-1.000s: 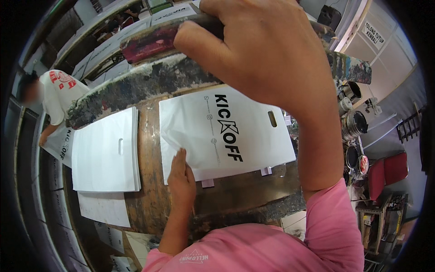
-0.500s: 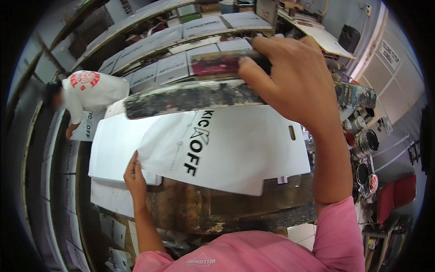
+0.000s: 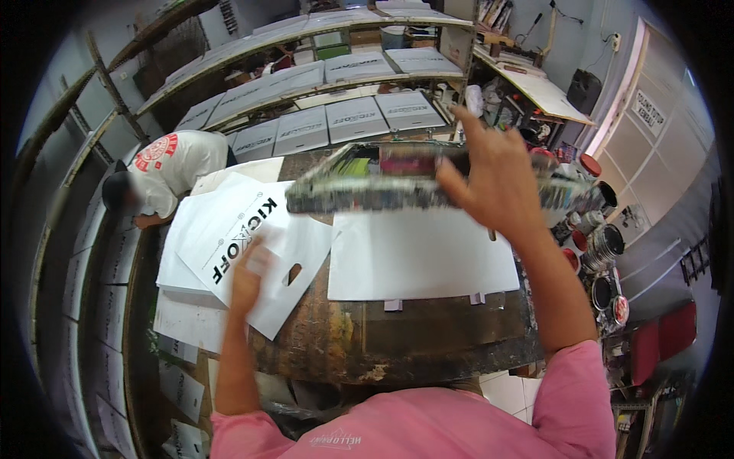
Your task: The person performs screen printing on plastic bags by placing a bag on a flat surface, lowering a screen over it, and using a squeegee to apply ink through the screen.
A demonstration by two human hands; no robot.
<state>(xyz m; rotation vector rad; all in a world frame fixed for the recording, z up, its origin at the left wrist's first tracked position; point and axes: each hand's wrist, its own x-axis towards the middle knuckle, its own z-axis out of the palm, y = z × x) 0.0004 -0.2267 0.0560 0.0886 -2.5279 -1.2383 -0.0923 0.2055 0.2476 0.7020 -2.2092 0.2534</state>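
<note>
Your right hand (image 3: pixel 493 180) grips the near edge of the paint-stained screen frame (image 3: pixel 397 183), raised above a blank white bag (image 3: pixel 420 256) on the worktable (image 3: pixel 413 336). Your left hand (image 3: pixel 248 275), fingers closed, holds the printed white bag (image 3: pixel 245 237) at the left, over a stack.

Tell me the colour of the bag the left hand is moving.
White with black lettering, a handle slot cut out; the bag under the left hand shows best in the head view.
</note>
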